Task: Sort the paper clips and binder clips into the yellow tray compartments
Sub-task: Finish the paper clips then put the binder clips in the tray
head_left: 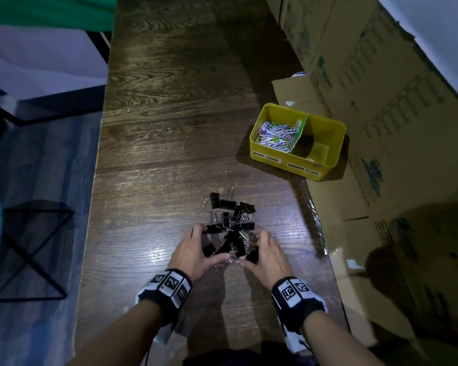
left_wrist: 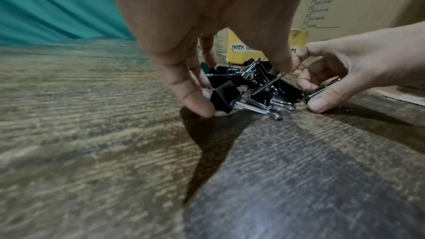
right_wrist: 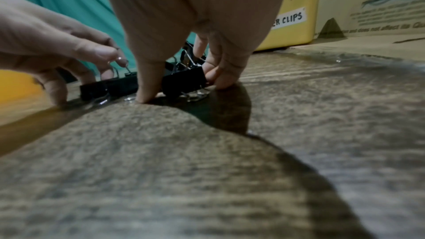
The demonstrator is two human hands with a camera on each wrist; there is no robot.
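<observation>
A pile of black binder clips [head_left: 230, 223] lies on the dark wood table [head_left: 169, 128] near its front. My left hand [head_left: 213, 243] cups the pile's left side and my right hand [head_left: 251, 248] its right, fingers curled round the nearest clips. In the left wrist view my left thumb [left_wrist: 200, 104] presses a clip [left_wrist: 224, 97]. In the right wrist view my right hand [right_wrist: 184, 86] straddles a clip [right_wrist: 110, 86]. The yellow tray [head_left: 265, 154] stands far right; colored paper clips [head_left: 275, 136] fill its left compartment. The right compartment [head_left: 320, 149], labelled binder clips, holds nothing.
Large cardboard boxes [head_left: 381, 101] line the table's right side, right behind the tray. The table's left edge [head_left: 98, 180] drops to the floor, where a black wire-frame stand [head_left: 32, 247] sits. A green cloth [head_left: 50, 11] hangs at the far left.
</observation>
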